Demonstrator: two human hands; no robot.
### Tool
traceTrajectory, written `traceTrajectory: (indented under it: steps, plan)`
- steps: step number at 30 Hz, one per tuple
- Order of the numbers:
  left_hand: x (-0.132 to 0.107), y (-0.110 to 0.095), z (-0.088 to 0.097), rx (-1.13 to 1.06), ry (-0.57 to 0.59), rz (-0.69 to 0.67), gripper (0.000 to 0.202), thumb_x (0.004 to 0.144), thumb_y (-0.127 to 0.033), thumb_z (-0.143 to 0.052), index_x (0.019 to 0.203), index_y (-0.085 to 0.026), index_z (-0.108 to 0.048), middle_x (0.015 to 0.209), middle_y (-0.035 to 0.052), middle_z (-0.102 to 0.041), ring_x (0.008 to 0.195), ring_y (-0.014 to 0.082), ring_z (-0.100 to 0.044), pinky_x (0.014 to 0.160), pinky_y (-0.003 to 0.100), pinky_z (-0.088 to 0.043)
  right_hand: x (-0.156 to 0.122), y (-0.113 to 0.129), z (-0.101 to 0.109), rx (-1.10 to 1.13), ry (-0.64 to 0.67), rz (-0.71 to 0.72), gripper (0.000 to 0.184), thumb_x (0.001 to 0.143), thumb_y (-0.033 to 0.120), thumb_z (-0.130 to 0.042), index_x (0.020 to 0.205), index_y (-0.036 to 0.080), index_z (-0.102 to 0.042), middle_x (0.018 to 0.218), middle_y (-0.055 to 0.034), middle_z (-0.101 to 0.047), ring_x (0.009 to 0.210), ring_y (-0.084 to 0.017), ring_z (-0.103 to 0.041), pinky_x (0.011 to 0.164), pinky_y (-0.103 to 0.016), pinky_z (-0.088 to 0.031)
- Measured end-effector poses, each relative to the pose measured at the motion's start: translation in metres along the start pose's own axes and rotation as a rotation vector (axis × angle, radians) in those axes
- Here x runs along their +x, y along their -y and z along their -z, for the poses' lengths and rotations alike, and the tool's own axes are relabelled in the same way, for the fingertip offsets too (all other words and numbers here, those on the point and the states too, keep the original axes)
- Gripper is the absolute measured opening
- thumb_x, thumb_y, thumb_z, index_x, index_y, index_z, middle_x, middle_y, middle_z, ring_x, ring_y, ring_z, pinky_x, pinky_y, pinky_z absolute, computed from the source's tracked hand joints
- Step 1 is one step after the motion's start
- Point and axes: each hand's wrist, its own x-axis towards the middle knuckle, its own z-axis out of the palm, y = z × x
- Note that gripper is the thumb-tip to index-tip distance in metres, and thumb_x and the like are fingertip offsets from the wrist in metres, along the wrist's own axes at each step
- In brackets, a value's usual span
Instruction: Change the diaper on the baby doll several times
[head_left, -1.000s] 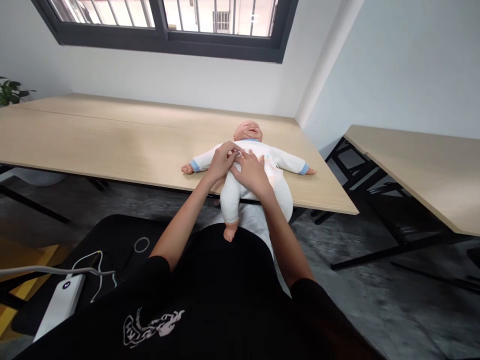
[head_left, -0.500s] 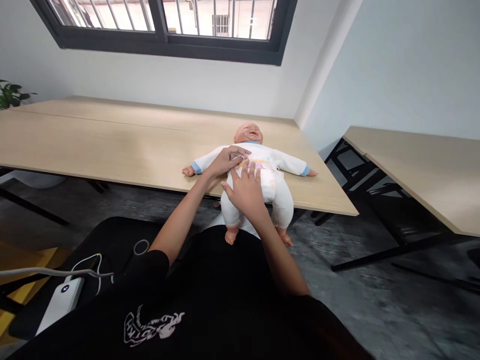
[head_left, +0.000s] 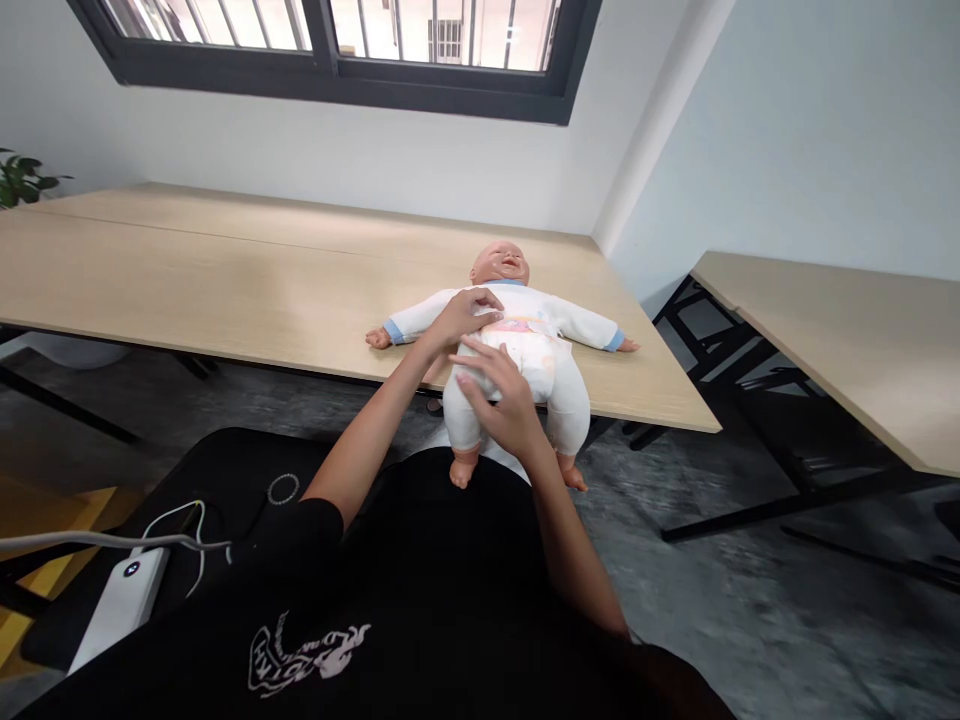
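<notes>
A baby doll (head_left: 570, 312) in a white suit with blue cuffs lies on its back at the table's front edge, arms spread, legs hanging over the edge. Around its hips is a white diaper (head_left: 534, 365) with a coloured band at the waist. My left hand (head_left: 471, 314) rests at the doll's waist on the left, fingers bent and apart over the diaper's upper edge. Just below it, my right hand (head_left: 504, 395) is held over the diaper's left side, its fingers stretched and spread. No object shows between the fingers of either hand.
The wooden table (head_left: 247, 270) runs along the wall under a barred window (head_left: 442, 75). A second table (head_left: 832, 340) stands at the right. On a black chair (head_left: 232, 480) at the lower left lie a white power bank (head_left: 124, 605) with cables and a bead bracelet (head_left: 283, 488).
My right hand has drawn back from the diaper's front toward me and turned, its fingers now pointing left. My left hand stays at the waist, its fingers a little more apart.
</notes>
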Motion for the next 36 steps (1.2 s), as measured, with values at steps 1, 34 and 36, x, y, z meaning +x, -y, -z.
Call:
traceTrajectory:
  steps: [1,34,36]
  plan:
    - [0.001,0.0,-0.003,0.009,-0.025,0.009,0.013,0.081,-0.028,-0.068,0.085,-0.016,-0.068,0.092,0.0075,-0.072,0.091,0.0217,-0.065,0.091,0.038,-0.051,-0.005,-0.003,0.006,0.061,-0.108,-0.01,0.038,0.106,0.034,-0.036,0.122,0.021,-0.067,0.144,-0.0061,-0.056,0.138,-0.02,-0.049,0.125,-0.045,-0.028]
    - [-0.073,-0.06,-0.029,0.762,0.021,0.034,0.053,0.105,-0.047,-0.04,0.147,-0.016,-0.05,0.153,0.0177,-0.05,0.146,0.0348,-0.042,0.118,0.053,-0.03,-0.058,-0.063,0.018,0.436,-0.369,-0.463,0.048,0.091,0.057,-0.061,0.114,0.016,-0.07,0.121,-0.0127,-0.067,0.116,-0.026,-0.063,0.102,-0.045,-0.052]
    - [-0.073,-0.06,-0.028,0.769,0.043,0.043,0.054,0.105,-0.047,-0.04,0.148,-0.015,-0.049,0.154,0.0176,-0.049,0.147,0.0346,-0.041,0.119,0.053,-0.03,-0.058,-0.063,0.021,0.379,-0.353,-0.424,0.047,0.091,0.056,-0.063,0.115,0.016,-0.071,0.119,-0.0124,-0.067,0.113,-0.025,-0.064,0.1,-0.046,-0.053]
